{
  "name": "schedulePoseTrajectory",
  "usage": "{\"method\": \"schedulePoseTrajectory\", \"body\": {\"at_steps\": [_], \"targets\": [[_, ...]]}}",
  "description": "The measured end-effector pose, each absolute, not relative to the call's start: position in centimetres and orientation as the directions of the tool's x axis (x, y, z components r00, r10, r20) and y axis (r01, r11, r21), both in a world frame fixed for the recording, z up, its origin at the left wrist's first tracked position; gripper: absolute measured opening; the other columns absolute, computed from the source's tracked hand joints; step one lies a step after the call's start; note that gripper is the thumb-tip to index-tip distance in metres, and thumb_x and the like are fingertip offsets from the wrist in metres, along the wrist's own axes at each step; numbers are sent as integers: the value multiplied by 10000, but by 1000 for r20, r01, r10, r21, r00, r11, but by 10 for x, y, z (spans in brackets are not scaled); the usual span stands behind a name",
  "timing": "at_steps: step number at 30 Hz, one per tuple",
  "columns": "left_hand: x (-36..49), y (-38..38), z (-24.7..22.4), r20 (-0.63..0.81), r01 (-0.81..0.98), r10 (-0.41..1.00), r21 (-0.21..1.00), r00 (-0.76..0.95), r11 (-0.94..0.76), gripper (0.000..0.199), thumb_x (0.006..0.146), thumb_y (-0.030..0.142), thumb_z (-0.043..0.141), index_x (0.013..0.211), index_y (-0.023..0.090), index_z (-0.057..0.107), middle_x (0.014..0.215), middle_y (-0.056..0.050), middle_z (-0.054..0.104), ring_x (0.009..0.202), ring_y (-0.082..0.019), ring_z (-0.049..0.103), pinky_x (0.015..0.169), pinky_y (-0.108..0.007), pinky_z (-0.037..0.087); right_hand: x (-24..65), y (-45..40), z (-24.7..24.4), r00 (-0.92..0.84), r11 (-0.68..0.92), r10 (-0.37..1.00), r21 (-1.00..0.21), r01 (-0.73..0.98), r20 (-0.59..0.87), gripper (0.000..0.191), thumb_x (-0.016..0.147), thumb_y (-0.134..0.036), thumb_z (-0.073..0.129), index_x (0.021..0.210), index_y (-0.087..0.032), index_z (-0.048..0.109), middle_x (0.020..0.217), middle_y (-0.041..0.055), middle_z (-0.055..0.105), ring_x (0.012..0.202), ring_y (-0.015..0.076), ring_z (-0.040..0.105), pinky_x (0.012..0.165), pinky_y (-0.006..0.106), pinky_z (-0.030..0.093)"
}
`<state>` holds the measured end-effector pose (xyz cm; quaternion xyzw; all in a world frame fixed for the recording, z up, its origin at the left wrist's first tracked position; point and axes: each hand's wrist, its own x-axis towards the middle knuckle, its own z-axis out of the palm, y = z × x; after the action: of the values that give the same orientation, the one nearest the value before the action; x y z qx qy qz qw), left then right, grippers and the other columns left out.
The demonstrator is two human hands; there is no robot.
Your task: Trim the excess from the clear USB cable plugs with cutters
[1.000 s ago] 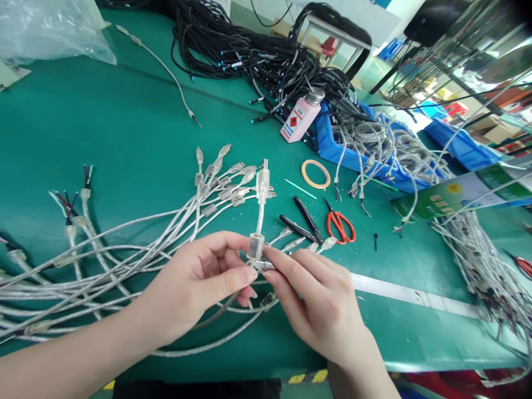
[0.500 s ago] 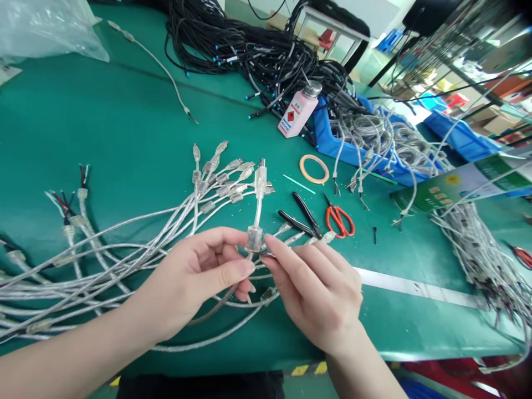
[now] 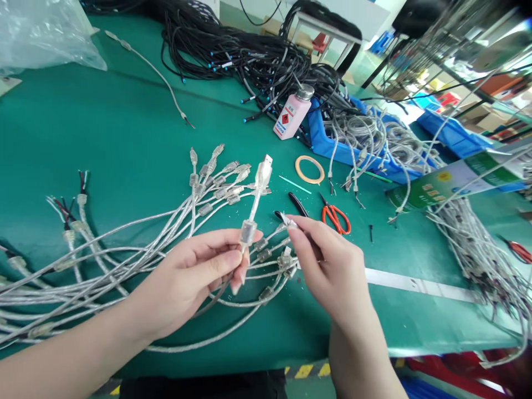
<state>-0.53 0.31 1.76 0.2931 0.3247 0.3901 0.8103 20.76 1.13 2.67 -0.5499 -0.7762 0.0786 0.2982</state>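
While the left hand (image 3: 195,277) pinches one cable (image 3: 253,208) and the right hand (image 3: 328,260) grips a plug (image 3: 287,220) (loose bundle underneath), they could snag.

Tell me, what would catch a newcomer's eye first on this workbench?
At centre, the left hand pinches a clear silvery cable with a USB plug standing upward, while the right hand grips another small cable end. Behind them, a heap of black cables sprawls over the green table, beside a pink plastic bottle.
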Motion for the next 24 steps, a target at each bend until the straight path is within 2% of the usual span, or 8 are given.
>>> {"method": "schedulePoseTrajectory", "body": {"at_steps": [3, 6, 8, 10, 13, 16, 20, 24], "targets": [[-6, 5, 19, -313, -479, 805, 674, 504, 562, 227, 893, 228, 646, 1097, 203, 743, 738, 5, 544, 641, -77, 469, 594, -169, 408, 226, 17, 19, -174, 262, 943, -309, 914, 285, 287, 975, -350, 486, 1129, -168, 646, 896, 80, 700, 739, 201, 652, 626, 308, 482], [-7, 7, 19, -341, -492, 787, 634, 514, 596, 209, 890, 248, 649, 1065, 188, 746, 747, 10, 510, 614, -70, 423, 555, -158, 389, 255, 17, 6, -118, 151, 966, -136, 979, 228, 316, 972, -361, 456, 1122, -159, 648, 931, 114, 691, 769, 248, 653, 629, 349, 481], [-7, 8, 19, -362, -506, 782, 609, 507, 610, 193, 904, 284, 625, 1002, 174, 750, 742, 8, 509, 590, -70, 406, 530, -161, 383, 276, 15, -4, -94, 103, 980, -42, 994, 173, 335, 978, -361, 421, 1097, -160, 661, 862, 112, 680, 733, 252, 636, 613, 354, 467], [-6, 9, 19, -364, -528, 790, 596, 494, 605, 215, 923, 314, 588, 917, 160, 739, 720, 4, 513, 566, -74, 390, 508, -171, 378, 295, 15, -10, -82, 87, 983, -18, 996, 165, 359, 977, -359, 397, 1029, -153, 687, 781, 114, 661, 683, 248, 604, 607, 364, 456], [-4, 10, 20, -363, -553, 800, 584, 478, 595, 263, 956, 296, 516, 840, 155, 705, 679, 2, 513, 533, -82, 361, 481, -181, 364, 307, 20, -11, -89, 97, 975, -32, 995, 203, 405, 965, -396, 410, 973, -117, 704, 780, 154, 642, 716, 278, 582, 664, 436, 471], [-3, 10, 21, -375, -561, 796, 568, 475, 602, 281, 969, 270, 478, 836, 149, 694, 675, -4, 518, 529, -86, 364, 479, -183, 364, 291, 35, -2, -162, 191, 957, -103, 976, 239, 387, 971, -369, 422, 1059, -92, 679, 925, 185, 650, 872, 309, 592, 788, 494, 481], [-2, 10, 20, -387, -562, 792, 560, 472, 609, 268, 961, 258, 487, 848, 138, 698, 670, -6, 508, 530, -87, 379, 477, -184, 361, 252, 60, 5, -332, 373, 923, -241, 896, 195, 282, 994, -296, 437, 1135, -160, 640, 1028, 112, 643, 982, 221, 609, 868, 377, 499], [-3, 10, 21, -391, -573, 794, 551, 466, 607, 255, 957, 250, 492, 858, 141, 700, 667, -6, 505, 527, -87, 388, 475, -184, 358, 231, 81, -7, -416, 430, 902, -332, 840, 115, 135, 892, -260, 628, 983, -166, 665, 939, 73, 644, 883, 203, 636, 812, 353, 520]]}}
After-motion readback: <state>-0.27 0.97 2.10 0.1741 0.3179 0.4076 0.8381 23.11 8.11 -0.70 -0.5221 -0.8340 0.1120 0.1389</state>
